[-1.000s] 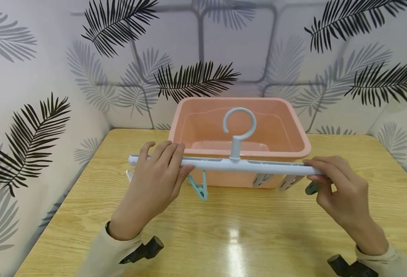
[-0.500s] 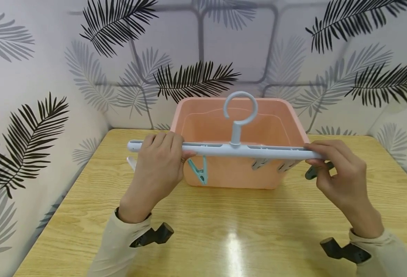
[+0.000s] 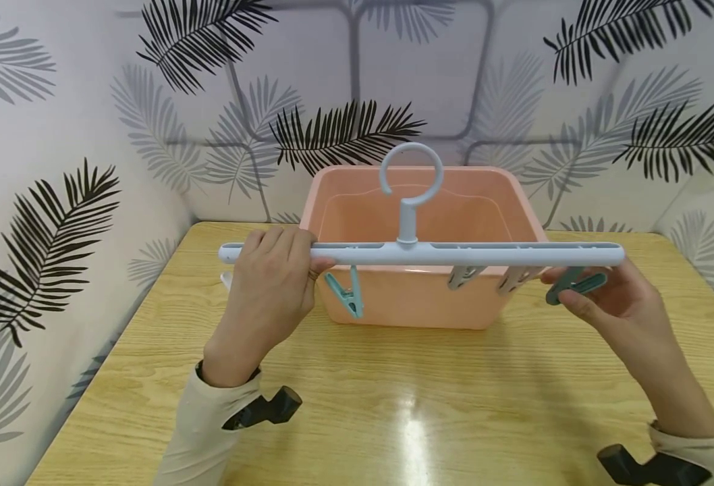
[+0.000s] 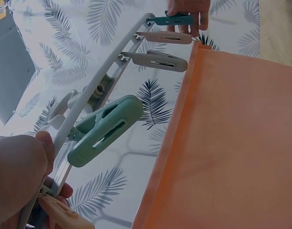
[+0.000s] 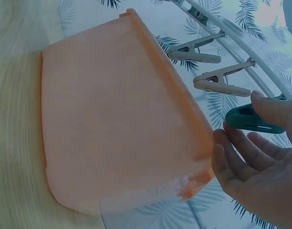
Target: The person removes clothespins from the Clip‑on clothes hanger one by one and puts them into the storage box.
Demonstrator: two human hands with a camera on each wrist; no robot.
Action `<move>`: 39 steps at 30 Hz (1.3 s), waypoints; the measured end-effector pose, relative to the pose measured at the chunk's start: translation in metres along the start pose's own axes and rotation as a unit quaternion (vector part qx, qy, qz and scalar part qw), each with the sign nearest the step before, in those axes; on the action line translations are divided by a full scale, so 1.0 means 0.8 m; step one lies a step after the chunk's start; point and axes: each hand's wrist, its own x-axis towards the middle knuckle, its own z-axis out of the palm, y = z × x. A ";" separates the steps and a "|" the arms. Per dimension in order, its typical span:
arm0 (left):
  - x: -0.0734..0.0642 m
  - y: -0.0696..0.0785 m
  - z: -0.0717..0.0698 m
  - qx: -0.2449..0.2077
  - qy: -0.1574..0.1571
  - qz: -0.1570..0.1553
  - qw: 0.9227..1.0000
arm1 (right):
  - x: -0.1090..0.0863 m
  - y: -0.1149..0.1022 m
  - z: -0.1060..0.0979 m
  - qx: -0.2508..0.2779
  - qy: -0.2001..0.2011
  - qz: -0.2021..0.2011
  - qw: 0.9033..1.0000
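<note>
A pale blue clip hanger (image 3: 478,254) is held up level in front of the pink tub, its round hook (image 3: 438,179) upward. My left hand (image 3: 268,297) grips the bar near its left end. From the bar hang a light green clip (image 4: 106,130), a grey clip (image 4: 157,61), a beige clip (image 5: 221,82) and a dark green clip (image 5: 253,119). A pale peach clip (image 4: 65,214) hangs beneath my left hand. At the right end, my right hand (image 3: 627,304) has its thumb and forefinger at the dark green clip, pinching it, the other fingers loosely spread.
The pink tub (image 3: 405,300) stands on the wooden table (image 3: 345,405) against a leaf-patterned backdrop (image 3: 211,169). Its near rim lies just behind the hanger bar in the head view.
The hanger has risen in front of the tub. My right hand has let go of the bar's right end and moved down to the dark green clip. My left hand keeps its grip.
</note>
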 end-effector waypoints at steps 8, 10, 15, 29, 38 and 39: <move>-0.003 -0.007 0.000 0.000 0.015 0.007 1.000 | -0.014 0.007 -0.004 0.044 -0.073 0.055 0.995; -0.003 -0.008 0.000 0.001 0.018 0.009 1.000 | -0.015 0.009 -0.005 0.081 -0.085 0.033 0.993; -0.003 -0.009 -0.005 0.004 0.010 0.010 1.000 | -0.014 0.010 -0.008 0.090 -0.057 -0.036 0.994; -0.002 -0.004 -0.010 0.008 -0.037 -0.014 0.999 | -0.002 0.006 0.020 -0.345 0.219 -0.199 0.891; 0.000 0.002 -0.012 0.010 -0.054 -0.014 0.998 | -0.003 -0.003 0.034 -0.445 0.290 -0.251 0.809; 0.000 0.001 -0.012 0.012 -0.051 -0.012 0.999 | -0.003 -0.004 0.036 -0.451 0.292 -0.255 0.804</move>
